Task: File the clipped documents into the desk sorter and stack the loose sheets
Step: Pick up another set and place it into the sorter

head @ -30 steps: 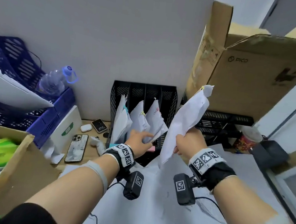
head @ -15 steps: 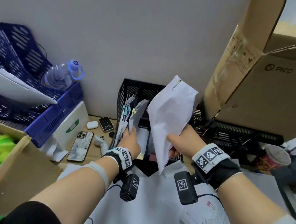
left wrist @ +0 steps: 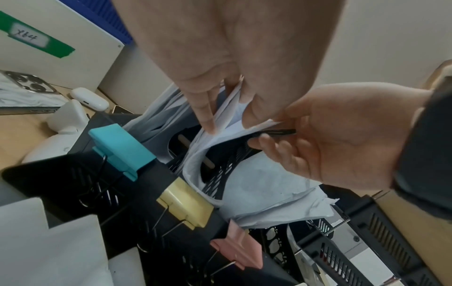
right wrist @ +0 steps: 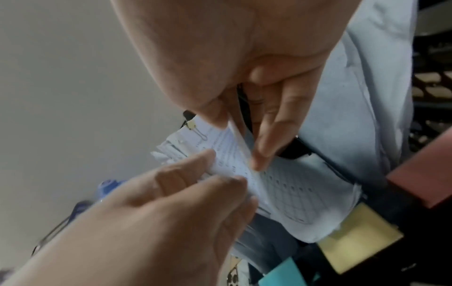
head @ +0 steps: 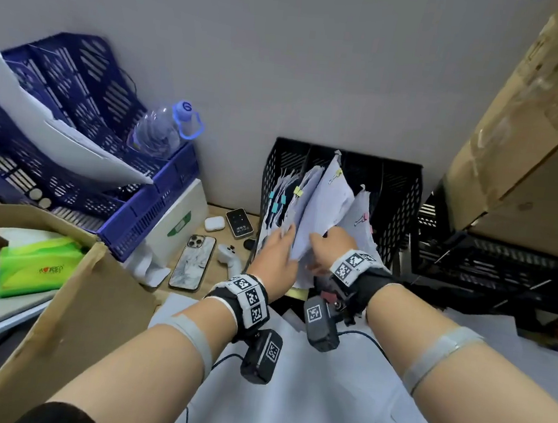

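Note:
The black mesh desk sorter (head: 399, 202) stands against the wall with several clipped paper bundles upright in its slots. My right hand (head: 319, 242) pinches the lower edge of a clipped document (head: 325, 209) with a yellow clip (right wrist: 193, 125); it stands low in a middle slot. My left hand (head: 287, 236) pinches the neighbouring filed bundles (left wrist: 220, 123) and holds them to the left. Loose white sheets (head: 320, 403) cover the desk under my forearms. Teal (left wrist: 119, 147), yellow (left wrist: 186, 203) and pink (left wrist: 237, 249) binder clips sit on the sorter's front edge.
Blue stacked trays (head: 74, 130) and a water bottle (head: 163, 128) stand at the left. A phone (head: 192, 262), earbuds case (head: 214, 224) and white box (head: 177, 225) lie beside the sorter. A large cardboard box (head: 534, 133) rests on black trays (head: 504, 267) at the right.
My right hand has brought the clipped document down from above the sorter into a slot. My left hand has moved onto the filed bundles and pushed them left.

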The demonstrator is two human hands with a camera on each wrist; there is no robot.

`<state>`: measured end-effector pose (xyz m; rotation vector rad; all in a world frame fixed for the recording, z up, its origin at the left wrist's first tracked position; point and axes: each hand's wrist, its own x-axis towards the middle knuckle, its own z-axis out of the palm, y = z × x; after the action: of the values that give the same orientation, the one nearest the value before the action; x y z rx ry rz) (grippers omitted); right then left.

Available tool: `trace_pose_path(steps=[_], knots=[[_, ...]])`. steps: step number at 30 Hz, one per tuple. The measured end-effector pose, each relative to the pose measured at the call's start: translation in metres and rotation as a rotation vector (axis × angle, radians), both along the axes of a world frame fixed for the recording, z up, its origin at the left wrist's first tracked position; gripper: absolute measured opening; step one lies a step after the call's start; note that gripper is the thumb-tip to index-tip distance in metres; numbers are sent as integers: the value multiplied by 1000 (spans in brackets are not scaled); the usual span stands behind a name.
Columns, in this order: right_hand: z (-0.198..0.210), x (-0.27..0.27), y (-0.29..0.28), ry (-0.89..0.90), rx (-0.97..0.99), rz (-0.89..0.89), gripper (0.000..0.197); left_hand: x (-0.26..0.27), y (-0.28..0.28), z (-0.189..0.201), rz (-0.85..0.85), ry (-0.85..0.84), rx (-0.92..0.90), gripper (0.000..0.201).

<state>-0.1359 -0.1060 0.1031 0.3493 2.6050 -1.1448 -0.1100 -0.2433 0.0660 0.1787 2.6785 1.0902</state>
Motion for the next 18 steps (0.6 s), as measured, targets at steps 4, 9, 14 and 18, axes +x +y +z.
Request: trace_pose_path(steps=[4, 9, 14, 18], knots=[[-15, -2, -3, 88, -57, -54, 34, 2, -2, -2, -22, 5, 17, 69], [-26, 27, -6, -81, 42, 116, 18, 7, -1, -1, -29, 2, 67, 79], [-44, 56, 11, -138, -120, 96, 28, 29, 9, 2, 27, 159, 61, 66], [-54, 101, 43, -144, -187, -50, 12, 56, 42, -9, -1, 249, 241, 37]])
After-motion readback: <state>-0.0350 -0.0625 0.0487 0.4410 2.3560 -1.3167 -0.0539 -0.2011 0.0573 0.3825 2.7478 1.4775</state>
